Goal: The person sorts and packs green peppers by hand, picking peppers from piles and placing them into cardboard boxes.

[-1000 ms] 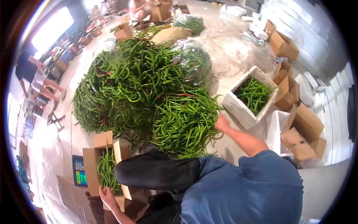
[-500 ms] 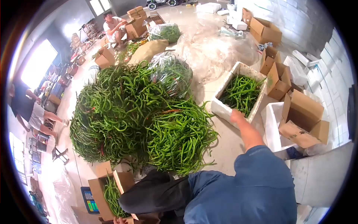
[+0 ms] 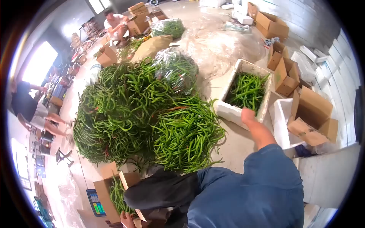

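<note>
Peppers [image 3: 118,194] are partly filling the carton [image 3: 103,198] at the left hand [image 3: 127,220] and foam box [image 3: 230,115] at the right hand [image 3: 249,115], both grips unclear, with a heap [image 3: 118,110] remaining outside.

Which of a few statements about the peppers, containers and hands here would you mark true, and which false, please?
1. The right hand is at the near side of the foam box. True.
2. The foam box is empty. False: it holds green peppers.
3. The left hand is at the near end of a carton. True.
4. The scale lies inside that carton. False: it lies outside, beside the carton.
5. A tan sack lies beyond the big heap. True.
6. The clear bag beside the heap holds only red things. False: what shows through it is mostly green.
</note>
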A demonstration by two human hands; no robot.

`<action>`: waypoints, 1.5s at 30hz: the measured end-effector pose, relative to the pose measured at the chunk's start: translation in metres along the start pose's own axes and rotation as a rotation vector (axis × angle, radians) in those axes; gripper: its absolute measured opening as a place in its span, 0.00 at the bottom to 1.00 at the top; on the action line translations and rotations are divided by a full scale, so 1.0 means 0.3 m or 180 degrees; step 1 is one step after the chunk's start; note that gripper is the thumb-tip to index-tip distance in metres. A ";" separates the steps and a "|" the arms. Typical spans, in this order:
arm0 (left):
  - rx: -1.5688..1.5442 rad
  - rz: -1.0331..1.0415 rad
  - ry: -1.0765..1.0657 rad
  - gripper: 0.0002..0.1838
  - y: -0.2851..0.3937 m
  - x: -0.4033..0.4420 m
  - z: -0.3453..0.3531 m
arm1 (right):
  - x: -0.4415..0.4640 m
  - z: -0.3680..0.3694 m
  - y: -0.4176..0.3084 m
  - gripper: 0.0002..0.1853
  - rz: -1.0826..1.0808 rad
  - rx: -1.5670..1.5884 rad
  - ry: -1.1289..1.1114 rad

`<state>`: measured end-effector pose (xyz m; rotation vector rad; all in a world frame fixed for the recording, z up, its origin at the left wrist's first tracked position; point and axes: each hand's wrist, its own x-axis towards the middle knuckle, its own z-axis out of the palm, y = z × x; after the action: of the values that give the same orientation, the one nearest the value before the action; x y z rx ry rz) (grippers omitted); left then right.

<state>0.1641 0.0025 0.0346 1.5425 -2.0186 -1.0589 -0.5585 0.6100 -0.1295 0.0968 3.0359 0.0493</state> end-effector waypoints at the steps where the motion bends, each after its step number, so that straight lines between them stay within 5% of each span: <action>1: 0.0056 0.0048 0.0022 0.25 -0.030 0.004 -0.013 | -0.044 -0.097 -0.023 0.15 0.0460 -0.0016 -0.0221; 3: 0.0221 0.0133 0.0002 0.25 -0.074 -0.002 -0.040 | -0.057 -0.044 0.005 0.15 0.0897 -0.0129 0.0348; 5: -0.0202 -0.0155 -0.0185 0.26 -0.109 -0.008 -0.046 | -0.149 -0.001 0.018 0.19 0.0363 -0.0376 0.0616; 6: -0.0141 -0.0222 -0.0298 0.27 -0.158 0.024 -0.052 | -0.204 0.001 0.004 0.21 0.0072 -0.0490 0.0765; 8: 0.0082 -0.0110 -0.0529 0.30 -0.192 0.034 -0.070 | -0.375 0.118 -0.057 0.23 -0.1559 -0.0553 0.1513; 11: -0.0121 -0.0504 -0.0432 0.24 0.105 -0.073 0.011 | -0.656 0.122 -0.271 0.12 -0.2510 0.0137 -0.0835; 13: -0.0230 -0.0522 -0.0424 0.22 0.143 -0.082 0.032 | -0.786 0.258 -0.368 0.22 -0.2994 0.0639 -0.2527; 15: 0.0070 -0.0562 -0.0526 0.25 0.164 -0.078 0.022 | -0.829 0.377 -0.449 0.22 -0.3301 0.0708 -0.3182; 21: 0.0658 -0.0285 -0.0441 0.24 0.220 -0.110 0.028 | -0.691 0.533 -0.509 0.23 -0.3324 0.0094 -0.2951; 25: 0.0501 -0.0124 -0.0377 0.24 0.304 -0.134 0.037 | -0.565 0.590 -0.465 0.22 -0.4064 -0.0344 -0.2532; 27: 0.0348 -0.0121 -0.0373 0.24 0.333 -0.142 0.039 | -0.539 0.583 -0.468 0.20 -0.4705 0.0247 -0.2482; 28: 0.0319 -0.0112 -0.0377 0.24 0.345 -0.145 0.040 | -0.570 0.571 -0.475 0.16 -0.3522 0.0380 -0.2795; 29: 0.0297 -0.0104 -0.0388 0.24 0.356 -0.149 0.041 | -0.589 0.600 -0.496 0.15 -0.3590 0.0495 -0.2520; 31: 0.0370 0.0023 -0.0415 0.25 0.381 -0.152 0.038 | -0.558 0.676 -0.540 0.14 -0.4622 0.0551 -0.2744; 38: 0.0556 0.0193 -0.0506 0.25 0.425 -0.166 0.024 | -0.566 0.945 -0.663 0.15 -0.6405 0.2308 -0.2561; 41: 0.0657 0.0267 -0.0526 0.25 0.442 -0.176 0.016 | -0.623 0.684 -0.703 0.16 -0.4689 0.0091 -0.3082; 42: 0.0662 0.0260 -0.0528 0.25 0.448 -0.179 0.015 | -0.570 0.827 -0.669 0.15 -0.5053 0.0292 -0.2893; 45: 0.0615 0.0265 -0.0533 0.26 0.453 -0.189 0.016 | -0.533 0.839 -0.659 0.15 -0.4474 -0.0407 -0.3037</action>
<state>0.0913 0.0722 0.1419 1.4893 -2.3383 -1.0161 -0.3857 0.4096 -0.3704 -1.4597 1.6058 0.0527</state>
